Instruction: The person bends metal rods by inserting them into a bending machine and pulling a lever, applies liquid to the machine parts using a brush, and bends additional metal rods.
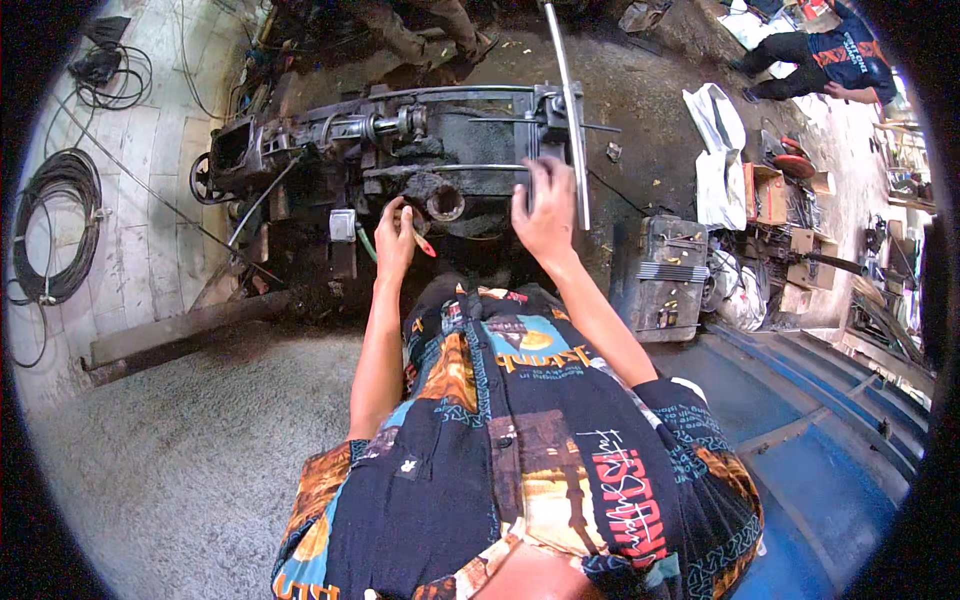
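- Left hand [395, 238]: seemingly pinching red-tipped tool [426, 247], at near edge of machine [395, 126].
- Right hand [547, 210]: loosely open, machine's right part; contact unclear.
- Progress: likely mid-work; what's done or left, can't tell.

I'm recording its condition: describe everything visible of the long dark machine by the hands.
The machine is long, dark and grimy, apparently metal, set crosswise. An open boxy housing and a wheel show at its left end; a shinier shaft and two rails run lengthwise. A round, holed part sits on its near side. A bright bar crosses its right end. The left hand and right hand are at its near side; contact is unclear.
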